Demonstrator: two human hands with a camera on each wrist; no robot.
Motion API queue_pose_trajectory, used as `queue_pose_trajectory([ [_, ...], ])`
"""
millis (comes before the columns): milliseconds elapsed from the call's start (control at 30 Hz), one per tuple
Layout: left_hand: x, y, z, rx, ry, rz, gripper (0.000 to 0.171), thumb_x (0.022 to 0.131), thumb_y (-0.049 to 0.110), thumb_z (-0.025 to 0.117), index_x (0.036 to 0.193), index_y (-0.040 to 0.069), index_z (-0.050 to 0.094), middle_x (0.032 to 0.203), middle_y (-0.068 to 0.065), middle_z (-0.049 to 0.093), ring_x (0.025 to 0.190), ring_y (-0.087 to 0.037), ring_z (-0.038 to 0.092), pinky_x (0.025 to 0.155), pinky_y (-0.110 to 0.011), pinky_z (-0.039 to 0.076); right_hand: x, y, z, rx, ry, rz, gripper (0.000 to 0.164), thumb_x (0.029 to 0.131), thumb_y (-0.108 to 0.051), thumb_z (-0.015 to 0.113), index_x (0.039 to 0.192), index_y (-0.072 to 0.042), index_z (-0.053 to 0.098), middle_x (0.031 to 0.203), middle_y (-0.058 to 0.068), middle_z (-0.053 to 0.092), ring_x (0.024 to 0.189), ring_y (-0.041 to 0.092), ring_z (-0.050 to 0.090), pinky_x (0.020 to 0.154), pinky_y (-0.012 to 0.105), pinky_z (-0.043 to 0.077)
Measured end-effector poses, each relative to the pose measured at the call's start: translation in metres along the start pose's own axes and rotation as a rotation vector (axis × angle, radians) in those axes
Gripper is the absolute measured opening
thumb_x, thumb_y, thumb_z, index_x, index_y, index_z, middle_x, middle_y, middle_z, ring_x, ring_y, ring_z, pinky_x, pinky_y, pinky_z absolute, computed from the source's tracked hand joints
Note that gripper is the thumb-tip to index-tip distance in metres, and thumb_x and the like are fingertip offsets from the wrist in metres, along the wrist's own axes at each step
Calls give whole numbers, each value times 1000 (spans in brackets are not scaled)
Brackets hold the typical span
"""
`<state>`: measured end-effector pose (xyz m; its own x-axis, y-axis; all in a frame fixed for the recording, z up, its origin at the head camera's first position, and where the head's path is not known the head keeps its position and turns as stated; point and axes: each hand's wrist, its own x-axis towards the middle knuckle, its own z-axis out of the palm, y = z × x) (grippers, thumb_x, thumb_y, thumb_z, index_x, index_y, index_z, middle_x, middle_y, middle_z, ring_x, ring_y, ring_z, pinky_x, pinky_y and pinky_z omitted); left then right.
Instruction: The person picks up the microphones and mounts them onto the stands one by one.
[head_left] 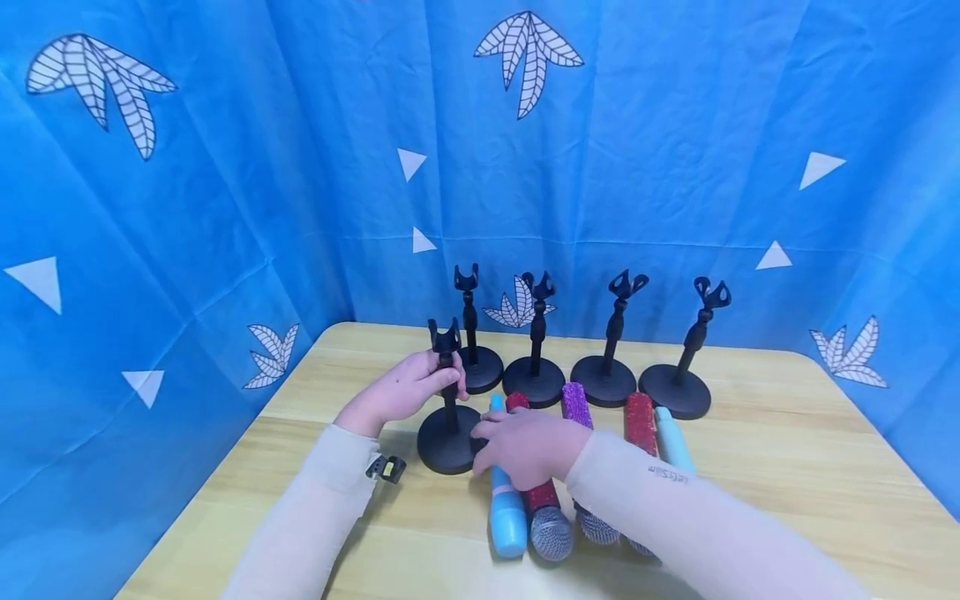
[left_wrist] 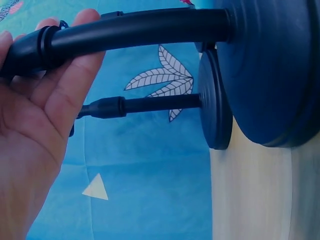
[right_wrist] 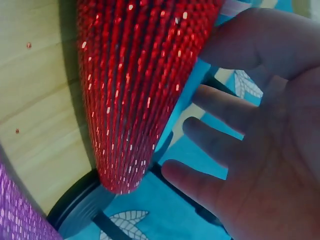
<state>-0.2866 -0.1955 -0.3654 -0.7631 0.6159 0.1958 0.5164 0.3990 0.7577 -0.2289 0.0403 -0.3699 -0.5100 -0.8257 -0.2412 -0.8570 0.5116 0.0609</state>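
My left hand (head_left: 408,385) holds a black desktop microphone stand (head_left: 450,417) by its upper post, below the forked clip. In the left wrist view, the fingers (left_wrist: 75,80) lie along the post just under the clip. The round base rests on or close to the table. My right hand (head_left: 528,446) is over a light blue microphone (head_left: 508,525), its fingers reaching to that microphone's left side. Beside it lies a red glittery microphone (right_wrist: 140,90) with a silver mesh head. From the right wrist view, the fingers (right_wrist: 215,140) are spread and fairly straight, close to the blue microphone.
Several more black stands (head_left: 607,379) stand in a row at the back of the wooden table (head_left: 787,467). To the right lie a purple glittery microphone (head_left: 576,404), another red one (head_left: 640,421) and a pale green one (head_left: 673,442). Blue patterned cloth (head_left: 637,125) hangs behind.
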Motion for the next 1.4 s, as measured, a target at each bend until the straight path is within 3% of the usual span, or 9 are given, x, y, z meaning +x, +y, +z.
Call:
queue_pose_trajectory([
  [200, -1, 0, 0, -8, 1, 12, 25, 109, 26, 46, 103, 9, 63, 93, -1, 72, 95, -16, 70, 96, -46, 51, 0, -4, 5, -33, 8, 14, 57, 82, -10, 80, 127, -43, 68, 150, -3, 47, 144, 25, 36, 110, 50, 40],
  [433, -2, -2, 1, -12, 13, 0, 23, 109, 25, 46, 103, 9, 62, 93, -1, 72, 94, -16, 70, 96, -46, 51, 1, -1, 17, -11, 74, 16, 55, 82, -12, 82, 126, -41, 67, 151, -2, 46, 143, 26, 38, 108, 51, 42],
  [700, -3, -2, 1, -12, 23, -5, 24, 109, 27, 47, 104, 9, 63, 95, -1, 73, 95, -16, 70, 96, -47, 50, 2, 1, 23, -34, 125, -5, 46, 85, -12, 81, 120, -39, 69, 147, -2, 49, 139, 25, 41, 106, 49, 45],
  [1000, -2, -2, 3, -12, 19, 22, 23, 109, 25, 47, 103, 9, 63, 94, 0, 73, 93, -16, 70, 95, -45, 51, 4, 8, 32, -39, 211, -62, 38, 86, -14, 81, 115, -32, 64, 119, -8, 53, 122, 17, 49, 99, 36, 50],
  [1200, -4, -2, 2, -43, 28, 8, 20, 109, 20, 47, 102, 8, 61, 93, -3, 72, 92, -19, 70, 93, -44, 52, 7, 12, 27, 39, 213, -59, 47, 82, -10, 84, 116, -29, 58, 120, -11, 55, 123, 15, 49, 101, 33, 49],
  [1400, -3, -3, 3, -43, 19, 21, 22, 109, 22, 46, 102, 8, 62, 93, -3, 72, 92, -19, 69, 93, -44, 52, 5, 18, 22, 217, 255, -37, 46, 86, -4, 78, 119, -29, 57, 123, -11, 58, 119, 11, 53, 101, 34, 48],
])
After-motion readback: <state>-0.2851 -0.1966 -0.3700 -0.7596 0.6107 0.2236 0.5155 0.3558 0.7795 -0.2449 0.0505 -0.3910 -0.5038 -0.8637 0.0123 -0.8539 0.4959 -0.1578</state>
